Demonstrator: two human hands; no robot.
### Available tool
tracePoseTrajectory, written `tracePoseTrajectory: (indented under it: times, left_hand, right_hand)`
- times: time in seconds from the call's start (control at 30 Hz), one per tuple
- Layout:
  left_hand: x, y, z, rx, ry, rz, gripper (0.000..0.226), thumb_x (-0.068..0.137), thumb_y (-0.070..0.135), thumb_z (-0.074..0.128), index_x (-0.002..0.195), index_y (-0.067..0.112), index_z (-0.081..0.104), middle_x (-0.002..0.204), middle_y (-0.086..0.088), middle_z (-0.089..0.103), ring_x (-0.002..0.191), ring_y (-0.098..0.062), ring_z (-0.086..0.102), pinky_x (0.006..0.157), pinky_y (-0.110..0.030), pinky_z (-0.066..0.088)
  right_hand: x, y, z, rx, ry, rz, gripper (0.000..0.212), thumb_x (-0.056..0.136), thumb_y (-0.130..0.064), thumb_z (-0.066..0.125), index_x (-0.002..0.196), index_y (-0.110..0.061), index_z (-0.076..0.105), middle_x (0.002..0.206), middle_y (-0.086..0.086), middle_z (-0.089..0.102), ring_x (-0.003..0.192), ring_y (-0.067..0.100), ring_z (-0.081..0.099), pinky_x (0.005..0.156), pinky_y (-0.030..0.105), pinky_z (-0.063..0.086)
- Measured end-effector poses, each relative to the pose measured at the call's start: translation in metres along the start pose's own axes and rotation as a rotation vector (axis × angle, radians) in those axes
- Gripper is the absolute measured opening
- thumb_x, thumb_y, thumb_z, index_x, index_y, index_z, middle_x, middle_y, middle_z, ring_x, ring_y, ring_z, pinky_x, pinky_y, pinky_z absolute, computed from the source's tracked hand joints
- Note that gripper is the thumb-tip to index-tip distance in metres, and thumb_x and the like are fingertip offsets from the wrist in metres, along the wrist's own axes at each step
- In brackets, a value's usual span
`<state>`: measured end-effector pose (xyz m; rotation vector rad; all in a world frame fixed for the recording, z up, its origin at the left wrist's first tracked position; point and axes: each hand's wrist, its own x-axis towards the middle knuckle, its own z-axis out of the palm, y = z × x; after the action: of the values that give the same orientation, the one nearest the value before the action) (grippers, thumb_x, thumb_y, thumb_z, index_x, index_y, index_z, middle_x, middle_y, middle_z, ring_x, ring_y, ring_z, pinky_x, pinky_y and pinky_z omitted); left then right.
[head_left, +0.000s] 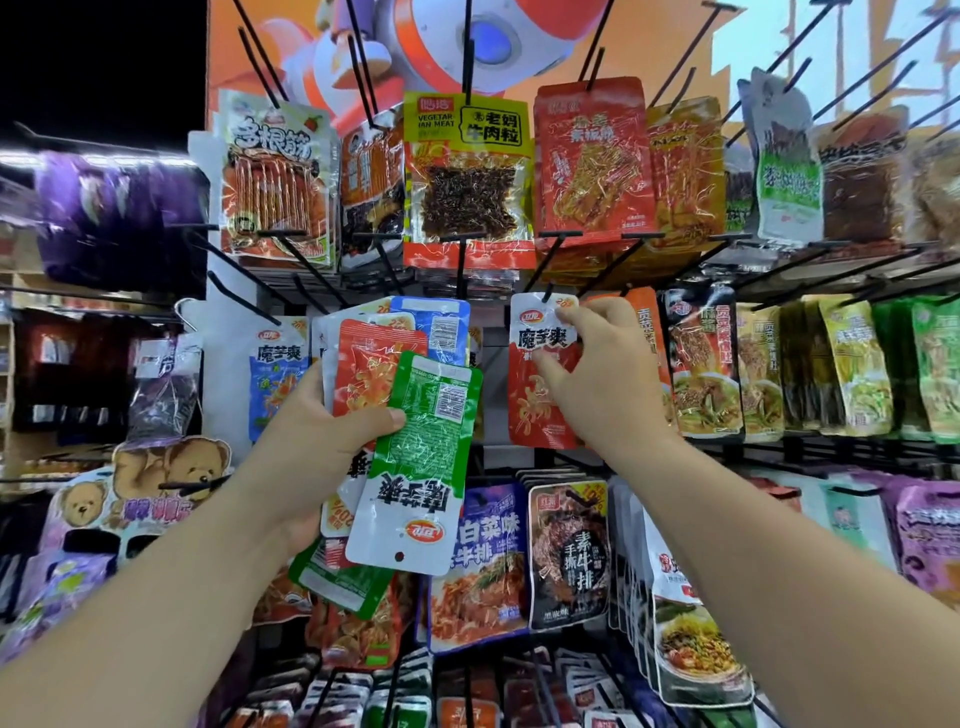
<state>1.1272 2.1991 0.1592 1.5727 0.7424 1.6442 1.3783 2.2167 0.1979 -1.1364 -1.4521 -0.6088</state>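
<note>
Rows of black hooks (460, 260) loaded with snack packets fill a shop rack beneath an orange cartoon poster (545, 31), as a person reaches in with both bare arms. The left hand (317, 431) grips a fanned bundle in front of the middle row, its thumb pressed across the front and its fingers curled behind. A green packet (421, 467) sits foremost in that bundle, turned upside down and tilted, with a red packet (369, 369) behind it and a blue packet (441, 327) at the back.

Just to the right, the right hand (608, 379) pinches a red-and-white packet (535, 405) that hangs upright from a hook in the middle row. Its fingertips are at the packet's upper right corner and its thumb lies across the face.

A yellow packet (467, 182) of vegetarian meat hangs in the row above. A purple packet (483, 561) and a black packet (569, 551) hang side by side in the row below. Bear-printed bags (171, 467) hang at the left edge of the rack, well apart from both hands.
</note>
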Motion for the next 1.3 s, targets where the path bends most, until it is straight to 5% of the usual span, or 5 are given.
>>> tracePoseTrajectory:
  times: [0.23, 0.47, 0.57, 0.83, 1.3]
  left_hand:
    - [0.001, 0.007, 0.003, 0.022, -0.006, -0.016, 0.039, 0.091, 0.002, 0.074, 0.122, 0.022, 0.060, 0.089, 0.001, 0.080, 0.085, -0.026, 0.076, 0.082, -0.047, 0.060]
    - [0.011, 0.013, -0.003, 0.010, -0.012, -0.017, 0.037, 0.091, 0.001, 0.073, 0.116, 0.023, 0.059, 0.084, 0.001, 0.080, 0.078, -0.022, 0.077, 0.066, -0.037, 0.060]
    - [0.014, 0.013, -0.002, 0.022, -0.025, -0.006, 0.033, 0.091, -0.001, 0.072, 0.110, 0.023, 0.059, 0.079, 0.005, 0.079, 0.073, -0.015, 0.077, 0.056, -0.028, 0.059]
    - [0.021, 0.003, -0.005, 0.007, -0.041, -0.053, 0.032, 0.088, 0.004, 0.076, 0.112, 0.024, 0.065, 0.097, -0.005, 0.079, 0.094, -0.031, 0.074, 0.086, -0.049, 0.059]
    - [0.023, -0.005, -0.006, -0.038, -0.056, -0.013, 0.032, 0.090, 0.002, 0.074, 0.110, 0.024, 0.064, 0.086, 0.002, 0.078, 0.075, -0.016, 0.076, 0.059, -0.031, 0.061]
  right_hand:
    - [-0.013, 0.009, -0.004, -0.455, -0.034, -0.319, 0.053, 0.090, -0.051, 0.070, 0.134, -0.020, 0.067, 0.152, 0.011, 0.050, 0.145, 0.036, 0.038, 0.115, 0.053, 0.032]
    - [0.001, 0.017, -0.013, -0.866, -0.427, -0.401, 0.072, 0.100, -0.072, 0.012, 0.164, -0.038, 0.007, 0.173, 0.006, -0.011, 0.158, 0.030, -0.018, 0.117, 0.068, -0.017]
    - [0.009, 0.017, -0.010, -0.972, -0.501, -0.430, 0.076, 0.098, -0.074, 0.003, 0.164, -0.037, -0.007, 0.172, 0.005, -0.014, 0.158, 0.029, -0.018, 0.116, 0.069, -0.020]
    - [0.029, 0.013, 0.008, -1.126, -0.637, -0.491, 0.076, 0.101, -0.071, 0.008, 0.164, -0.033, -0.009, 0.173, 0.005, -0.011, 0.160, 0.028, -0.010, 0.117, 0.067, -0.020]
    - [0.038, 0.021, 0.001, -1.277, -0.678, -0.686, 0.075, 0.101, -0.069, 0.023, 0.165, -0.035, 0.005, 0.172, 0.011, 0.012, 0.159, 0.032, 0.009, 0.122, 0.067, -0.009]
